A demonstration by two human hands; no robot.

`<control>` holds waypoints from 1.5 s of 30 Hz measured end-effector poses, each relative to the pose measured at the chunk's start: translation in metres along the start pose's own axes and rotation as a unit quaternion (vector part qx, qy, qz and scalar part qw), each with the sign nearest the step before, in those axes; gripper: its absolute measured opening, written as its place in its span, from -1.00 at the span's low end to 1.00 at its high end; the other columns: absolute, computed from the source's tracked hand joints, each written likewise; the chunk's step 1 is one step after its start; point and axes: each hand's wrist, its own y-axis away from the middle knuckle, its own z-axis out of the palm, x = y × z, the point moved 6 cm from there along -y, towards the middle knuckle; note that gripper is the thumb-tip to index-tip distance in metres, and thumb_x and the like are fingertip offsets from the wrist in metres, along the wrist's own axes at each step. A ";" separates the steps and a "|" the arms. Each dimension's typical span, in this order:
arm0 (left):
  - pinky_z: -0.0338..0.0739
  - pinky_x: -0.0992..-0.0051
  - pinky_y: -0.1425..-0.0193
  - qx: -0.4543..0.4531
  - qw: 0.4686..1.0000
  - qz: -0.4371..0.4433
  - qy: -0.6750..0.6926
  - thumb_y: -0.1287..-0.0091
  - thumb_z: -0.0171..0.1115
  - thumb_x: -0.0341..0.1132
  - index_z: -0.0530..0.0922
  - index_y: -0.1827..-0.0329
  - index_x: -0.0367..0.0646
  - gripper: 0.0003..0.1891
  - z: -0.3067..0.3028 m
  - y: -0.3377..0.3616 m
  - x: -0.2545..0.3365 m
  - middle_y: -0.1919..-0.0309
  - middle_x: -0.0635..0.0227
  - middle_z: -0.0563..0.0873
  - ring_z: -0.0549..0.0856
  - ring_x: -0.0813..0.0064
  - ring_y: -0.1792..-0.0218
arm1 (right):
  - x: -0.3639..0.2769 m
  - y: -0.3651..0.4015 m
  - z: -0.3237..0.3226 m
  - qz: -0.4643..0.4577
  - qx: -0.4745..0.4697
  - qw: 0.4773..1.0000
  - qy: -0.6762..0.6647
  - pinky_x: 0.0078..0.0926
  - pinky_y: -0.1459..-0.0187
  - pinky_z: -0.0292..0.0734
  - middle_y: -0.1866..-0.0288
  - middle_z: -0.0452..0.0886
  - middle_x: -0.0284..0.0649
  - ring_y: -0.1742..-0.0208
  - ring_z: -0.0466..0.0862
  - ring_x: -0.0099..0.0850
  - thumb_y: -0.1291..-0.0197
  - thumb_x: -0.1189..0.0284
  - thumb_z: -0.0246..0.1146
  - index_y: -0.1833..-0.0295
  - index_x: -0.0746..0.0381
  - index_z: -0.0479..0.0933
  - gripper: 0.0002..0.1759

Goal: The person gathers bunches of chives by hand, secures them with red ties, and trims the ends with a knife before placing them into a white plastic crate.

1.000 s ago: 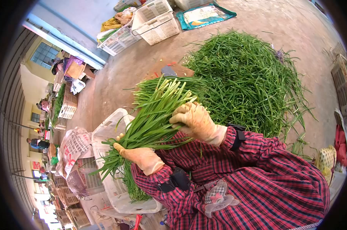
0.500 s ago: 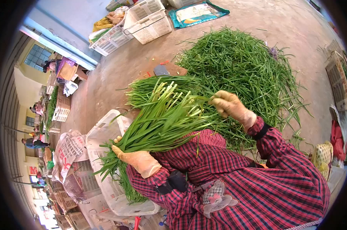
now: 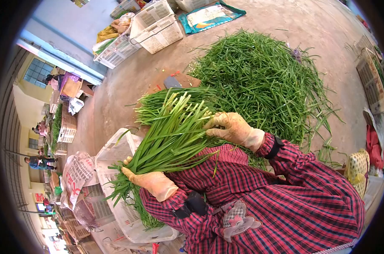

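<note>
left hand [image 3: 151,183]: gloved, closed tight round the leafy end of the bunch of greens [image 3: 175,135], near left, above the white crate [image 3: 113,150]
right hand [image 3: 232,127]: gloved, fingers curled loosely over the far end of the bunch, resting on the pale cut stems; grip looks light, can't tell if it pinches any stalks
bunch of greens: long flat leaves, held between both hands, slanting from near left up to far right, cut ends fanned out on the far side, leaf tips hanging past the left hand over the crate
sleeves: red plaid on both arms, dark strap at each wrist
white crate: plastic, open lattice, just left of the person's lap, more greens lying inside it
loose pile [image 3: 264,80]: big heap of the same greens on the concrete floor, far right, just behind the bunch
board [image 3: 175,80]: brown, on the floor at the pile's left edge, grey flat thing on it, probably a blade, too small to confirm
far crates [image 3: 156,25]: white, empty-looking, far left near the wall
printed bag [image 3: 77,173]: left of the crate
</note>
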 end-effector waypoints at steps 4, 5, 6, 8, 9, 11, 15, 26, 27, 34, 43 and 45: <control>0.57 0.25 -0.26 0.036 0.997 0.040 -0.050 -0.64 -0.05 -0.02 0.57 -0.06 -0.06 -0.66 -0.005 0.003 0.004 0.00 0.33 0.67 0.67 0.30 -0.05 | 0.001 0.012 0.004 -0.022 0.030 0.999 0.001 -0.32 0.06 0.68 0.17 0.77 -0.20 0.13 0.78 -0.21 -0.32 0.24 0.42 0.01 0.12 0.72 -0.76; 0.58 0.26 -0.24 -0.008 0.996 0.042 -0.083 -0.65 -0.06 -0.03 0.57 -0.06 -0.06 -0.66 -0.005 0.001 0.002 0.01 0.33 0.67 0.67 0.31 -0.04 | 0.003 0.018 0.003 -0.020 0.032 0.999 -0.039 -0.34 0.07 0.68 0.16 0.77 -0.19 0.13 0.78 -0.22 -0.33 0.26 0.41 0.02 0.14 0.71 -0.78; 0.59 0.27 -0.23 -0.052 0.991 0.043 -0.114 -0.66 -0.07 -0.04 0.57 -0.07 -0.06 -0.66 -0.005 0.001 -0.002 0.03 0.33 0.67 0.67 0.33 -0.04 | 0.010 0.023 0.002 0.013 0.043 0.995 -0.087 -0.35 0.12 0.69 0.17 0.77 -0.18 0.16 0.79 -0.23 -0.35 0.33 0.39 0.04 0.16 0.70 -0.83; 0.60 0.27 -0.22 -0.048 0.996 0.015 -0.067 -0.66 -0.09 -0.03 0.57 -0.07 -0.05 -0.66 -0.012 -0.004 -0.007 0.03 0.34 0.67 0.67 0.34 -0.04 | 0.032 0.033 -0.011 0.035 0.102 0.994 -0.033 -0.35 0.13 0.69 0.19 0.77 -0.16 0.17 0.79 -0.23 -0.36 0.34 0.38 0.05 0.17 0.70 -0.84; 0.61 0.28 -0.22 -0.044 0.999 -0.012 -0.022 -0.67 -0.10 -0.02 0.57 -0.07 -0.04 -0.65 -0.012 -0.005 -0.009 0.03 0.35 0.67 0.68 0.34 -0.05 | 0.047 0.039 -0.023 0.057 0.160 0.985 0.019 -0.35 0.14 0.69 0.21 0.77 -0.14 0.18 0.79 -0.23 -0.36 0.36 0.37 0.05 0.18 0.70 -0.85; 0.61 0.28 -0.22 -0.033 0.999 0.001 -0.023 -0.67 -0.11 -0.02 0.58 -0.07 -0.03 -0.65 -0.010 -0.003 -0.004 0.02 0.35 0.67 0.68 0.35 -0.05 | 0.104 0.048 -0.040 0.251 0.143 0.957 0.021 -0.31 0.14 0.70 0.25 0.76 -0.11 0.17 0.79 -0.20 -0.36 0.35 0.36 0.05 0.19 0.70 -0.83; 0.61 0.28 -0.22 -0.028 0.998 0.006 -0.049 -0.68 -0.12 -0.01 0.58 -0.05 -0.03 -0.64 -0.004 0.007 -0.001 0.01 0.37 0.68 0.68 0.36 -0.05 | 0.101 0.022 -0.060 0.132 0.143 0.980 -0.032 -0.33 -0.18 0.66 -0.12 0.75 -0.12 -0.11 0.76 -0.32 -0.35 0.25 0.40 -0.21 0.18 0.69 -0.61; 0.69 0.31 -0.03 -0.062 0.998 -0.017 -0.019 -0.69 -0.09 -0.01 0.58 -0.01 -0.01 -0.66 -0.004 0.005 0.000 0.08 0.41 0.66 0.71 0.42 0.09 | 0.037 -0.036 -0.017 0.071 -0.110 0.989 -0.072 -0.44 -0.06 0.67 0.10 0.82 -0.22 0.03 0.78 -0.45 -0.25 0.37 0.41 -0.03 0.18 0.75 -0.74; 0.70 0.32 0.00 -0.073 0.997 -0.036 0.001 -0.69 -0.08 -0.02 0.59 -0.01 -0.01 -0.67 -0.006 0.003 -0.003 0.10 0.43 0.66 0.71 0.43 0.10 | 0.038 -0.028 -0.015 0.106 -0.108 0.983 -0.107 -0.42 -0.08 0.67 0.10 0.82 -0.26 0.03 0.77 -0.47 -0.30 0.36 0.40 -0.03 0.20 0.74 -0.76; 0.70 0.40 0.05 -0.128 0.991 -0.017 -0.024 -0.69 -0.05 -0.03 0.60 0.00 -0.02 -0.68 0.008 0.013 -0.006 0.12 0.48 0.67 0.70 0.48 0.14 | 0.054 -0.009 -0.008 0.143 -0.120 0.943 -0.274 -0.47 -0.11 0.64 0.08 0.80 -0.34 0.00 0.73 -0.55 -0.31 0.41 0.46 -0.02 0.27 0.72 -0.77; 0.69 0.41 0.05 -0.097 0.995 -0.020 -0.020 -0.69 -0.03 -0.04 0.60 0.02 -0.03 -0.68 0.001 0.012 -0.003 0.15 0.47 0.66 0.69 0.49 0.16 | 0.031 -0.004 -0.007 0.141 -0.131 0.933 -0.304 -0.46 -0.04 0.66 0.14 0.80 -0.35 0.08 0.73 -0.56 -0.25 0.46 0.45 0.06 0.22 0.73 -0.83; 0.70 0.41 0.05 -0.099 0.994 -0.037 0.003 -0.69 -0.03 -0.05 0.59 0.01 -0.03 -0.69 0.003 0.012 -0.004 0.15 0.47 0.66 0.69 0.49 0.16 | 0.027 -0.004 -0.013 0.136 -0.128 0.967 -0.175 -0.47 -0.04 0.65 0.14 0.81 -0.29 0.08 0.75 -0.52 -0.25 0.42 0.44 0.03 0.21 0.73 -0.79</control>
